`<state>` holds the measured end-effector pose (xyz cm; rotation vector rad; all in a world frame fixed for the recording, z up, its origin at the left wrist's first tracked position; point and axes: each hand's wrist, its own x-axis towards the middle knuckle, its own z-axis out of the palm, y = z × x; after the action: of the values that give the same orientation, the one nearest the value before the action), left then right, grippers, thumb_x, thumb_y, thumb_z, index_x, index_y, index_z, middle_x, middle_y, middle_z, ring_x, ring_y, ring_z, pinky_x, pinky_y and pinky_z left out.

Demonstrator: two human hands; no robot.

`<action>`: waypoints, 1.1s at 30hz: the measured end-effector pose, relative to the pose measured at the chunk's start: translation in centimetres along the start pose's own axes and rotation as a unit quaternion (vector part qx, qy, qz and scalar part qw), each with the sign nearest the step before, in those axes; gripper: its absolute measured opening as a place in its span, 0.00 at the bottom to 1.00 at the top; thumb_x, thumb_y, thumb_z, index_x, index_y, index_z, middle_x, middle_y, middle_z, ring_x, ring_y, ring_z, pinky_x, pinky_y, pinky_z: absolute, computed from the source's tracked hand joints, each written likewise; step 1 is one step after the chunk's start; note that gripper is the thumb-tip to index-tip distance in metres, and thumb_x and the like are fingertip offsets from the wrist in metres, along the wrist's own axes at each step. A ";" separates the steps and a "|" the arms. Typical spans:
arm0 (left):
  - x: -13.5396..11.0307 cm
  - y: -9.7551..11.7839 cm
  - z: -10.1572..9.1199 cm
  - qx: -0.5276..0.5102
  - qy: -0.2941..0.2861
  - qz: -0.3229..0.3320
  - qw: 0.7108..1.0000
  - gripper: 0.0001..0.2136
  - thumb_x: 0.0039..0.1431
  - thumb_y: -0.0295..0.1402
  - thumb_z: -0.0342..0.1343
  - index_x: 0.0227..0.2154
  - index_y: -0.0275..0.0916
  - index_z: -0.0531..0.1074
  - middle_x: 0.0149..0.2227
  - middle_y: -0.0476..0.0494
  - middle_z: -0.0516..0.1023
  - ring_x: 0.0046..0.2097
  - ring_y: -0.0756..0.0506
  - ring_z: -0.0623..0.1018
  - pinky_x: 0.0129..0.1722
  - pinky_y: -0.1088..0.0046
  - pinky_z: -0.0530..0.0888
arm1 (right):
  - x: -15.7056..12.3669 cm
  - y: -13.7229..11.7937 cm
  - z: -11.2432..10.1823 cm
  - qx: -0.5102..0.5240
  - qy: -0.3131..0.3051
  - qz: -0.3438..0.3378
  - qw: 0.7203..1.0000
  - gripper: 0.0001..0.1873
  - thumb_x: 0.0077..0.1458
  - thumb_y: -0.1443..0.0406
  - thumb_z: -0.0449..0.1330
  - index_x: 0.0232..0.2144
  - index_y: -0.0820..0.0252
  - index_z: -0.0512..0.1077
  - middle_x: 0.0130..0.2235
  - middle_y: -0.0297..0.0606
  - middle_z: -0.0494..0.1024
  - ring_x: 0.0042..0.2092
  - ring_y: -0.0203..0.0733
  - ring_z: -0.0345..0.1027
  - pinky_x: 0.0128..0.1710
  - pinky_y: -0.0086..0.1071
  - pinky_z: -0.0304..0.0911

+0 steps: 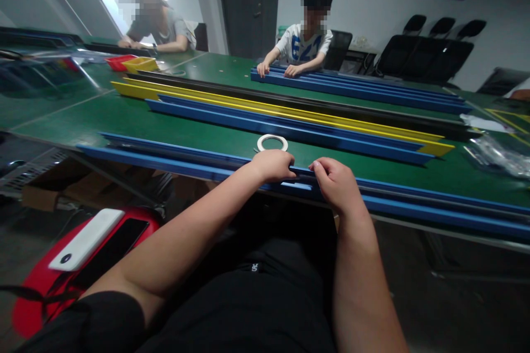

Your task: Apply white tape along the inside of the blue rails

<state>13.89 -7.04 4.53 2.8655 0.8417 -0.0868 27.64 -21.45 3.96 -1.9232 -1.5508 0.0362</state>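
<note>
A long blue channel-shaped profile lies along the near edge of the green table, running left to right in front of me. My left hand is closed over its far wall, with the thumb on the inner side and the fingertips hidden. A short way to the right, my right hand is also closed at the far wall, thumb and index finger close together. Between and just below the hands, a pale narrow strip shows on the profile. Right behind my left hand, a roll of white tape lies flat.
Beyond lie another blue profile, a yellow one and a black one. Across the table, one person handles blue profiles; another sits at left near red and yellow bins. Clear plastic bags lie right.
</note>
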 end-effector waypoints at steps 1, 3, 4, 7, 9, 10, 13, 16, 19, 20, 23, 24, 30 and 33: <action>0.0 0.0 0.0 0.000 0.000 -0.002 1.000 0.21 0.52 0.55 0.54 0.40 0.46 0.77 0.40 0.42 0.81 0.41 0.40 0.79 0.38 0.69 0.73 | 0.0 0.0 0.1 -0.004 0.001 0.000 1.000 0.19 0.65 0.57 0.47 0.34 0.56 0.76 0.36 0.38 0.79 0.40 0.41 0.70 0.40 0.31 0.59; 0.1 0.0 0.1 0.001 0.003 -0.004 1.000 0.22 0.51 0.56 0.54 0.40 0.47 0.77 0.39 0.42 0.81 0.41 0.40 0.79 0.37 0.69 0.73 | 0.1 0.2 0.2 -0.012 0.006 0.002 1.000 0.19 0.65 0.57 0.47 0.35 0.56 0.76 0.37 0.39 0.79 0.41 0.42 0.70 0.41 0.31 0.60; 0.1 0.0 0.1 0.003 0.005 -0.003 1.000 0.22 0.51 0.56 0.54 0.39 0.47 0.77 0.39 0.42 0.81 0.41 0.40 0.79 0.37 0.69 0.73 | 0.1 0.2 0.1 -0.016 0.008 0.004 1.000 0.19 0.64 0.58 0.47 0.35 0.57 0.76 0.38 0.39 0.79 0.42 0.42 0.71 0.42 0.32 0.61; 0.0 0.0 0.1 0.007 0.008 -0.001 1.000 0.22 0.52 0.56 0.53 0.39 0.46 0.77 0.39 0.42 0.81 0.41 0.40 0.79 0.37 0.68 0.73 | -0.1 0.4 -0.1 -0.047 -0.039 0.004 0.998 0.19 0.63 0.60 0.47 0.33 0.57 0.77 0.45 0.42 0.79 0.49 0.43 0.70 0.50 0.34 0.61; -0.1 0.1 0.0 0.009 0.006 -0.003 1.000 0.20 0.52 0.54 0.53 0.39 0.46 0.77 0.39 0.41 0.81 0.41 0.40 0.79 0.38 0.68 0.73 | -0.6 0.5 -0.4 -0.086 -0.105 0.015 0.991 0.20 0.63 0.60 0.47 0.34 0.56 0.79 0.54 0.41 0.76 0.57 0.46 0.65 0.58 0.41 0.56; -0.1 0.2 0.0 0.009 0.004 -0.004 1.000 0.19 0.52 0.52 0.53 0.39 0.45 0.77 0.39 0.42 0.81 0.41 0.40 0.79 0.38 0.69 0.73 | -0.8 0.4 -0.6 -0.106 -0.133 0.025 0.985 0.21 0.63 0.60 0.46 0.36 0.54 0.79 0.58 0.39 0.72 0.61 0.48 0.61 0.61 0.46 0.52; -0.2 0.2 -0.2 0.006 -0.001 -0.001 1.000 0.17 0.52 0.48 0.54 0.40 0.46 0.77 0.39 0.42 0.81 0.41 0.41 0.79 0.38 0.70 0.73 | -1.6 0.3 -0.9 -0.146 -0.165 0.056 0.974 0.22 0.63 0.61 0.45 0.46 0.50 0.78 0.66 0.36 0.62 0.68 0.52 0.49 0.64 0.57 0.44; -0.1 0.2 -0.2 0.009 -0.002 0.009 1.000 0.16 0.52 0.46 0.54 0.40 0.46 0.77 0.39 0.42 0.81 0.41 0.41 0.79 0.38 0.69 0.73 | -1.9 0.2 -0.7 -0.170 -0.174 0.052 0.969 0.21 0.62 0.60 0.47 0.48 0.48 0.77 0.68 0.36 0.56 0.69 0.55 0.44 0.63 0.60 0.43; -0.1 0.0 -0.1 0.012 0.001 0.021 1.000 0.16 0.52 0.45 0.53 0.41 0.46 0.76 0.39 0.43 0.81 0.41 0.40 0.79 0.37 0.68 0.73 | -1.8 0.2 -0.5 -0.184 -0.184 0.040 0.965 0.21 0.63 0.58 0.48 0.48 0.46 0.77 0.69 0.34 0.52 0.70 0.57 0.41 0.63 0.62 0.42; -0.1 0.0 -0.1 0.011 0.003 0.023 1.000 0.16 0.52 0.45 0.53 0.41 0.46 0.76 0.39 0.43 0.81 0.41 0.40 0.79 0.37 0.68 0.73 | -1.8 0.2 -0.4 -0.188 -0.186 0.037 0.964 0.21 0.63 0.57 0.48 0.49 0.46 0.77 0.70 0.34 0.51 0.70 0.58 0.40 0.62 0.63 0.42; -0.1 -0.2 0.1 0.006 0.012 0.026 1.000 0.16 0.52 0.45 0.53 0.42 0.47 0.76 0.39 0.43 0.81 0.41 0.41 0.79 0.37 0.69 0.73 | -1.8 0.1 -0.3 -0.198 -0.187 0.035 0.962 0.21 0.64 0.55 0.47 0.50 0.45 0.76 0.70 0.36 0.49 0.70 0.59 0.39 0.62 0.65 0.41; -0.1 -0.3 0.1 0.006 0.014 0.027 1.000 0.16 0.52 0.45 0.53 0.42 0.47 0.76 0.39 0.44 0.81 0.40 0.41 0.79 0.36 0.69 0.73 | -1.8 0.0 -0.2 -0.199 -0.187 0.034 0.961 0.21 0.64 0.55 0.47 0.49 0.46 0.76 0.70 0.36 0.49 0.70 0.60 0.39 0.62 0.66 0.40; 0.0 -0.4 0.3 0.005 0.013 0.029 0.999 0.16 0.53 0.45 0.53 0.42 0.47 0.75 0.40 0.43 0.81 0.41 0.41 0.79 0.38 0.69 0.73 | -1.7 -0.4 -0.2 -0.199 -0.193 0.036 0.960 0.22 0.64 0.54 0.46 0.47 0.47 0.77 0.70 0.36 0.48 0.70 0.60 0.38 0.61 0.67 0.39; 0.0 -0.4 0.3 0.007 0.012 0.033 0.999 0.16 0.53 0.45 0.52 0.41 0.47 0.76 0.41 0.43 0.81 0.42 0.40 0.79 0.39 0.67 0.73 | -1.6 -0.6 -0.2 -0.202 -0.198 0.041 0.958 0.22 0.64 0.54 0.46 0.47 0.46 0.77 0.70 0.36 0.48 0.70 0.59 0.38 0.61 0.67 0.39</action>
<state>13.62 -6.74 4.23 2.9107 0.7515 -0.0507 26.73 -22.93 3.78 -2.4146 -1.8461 0.1590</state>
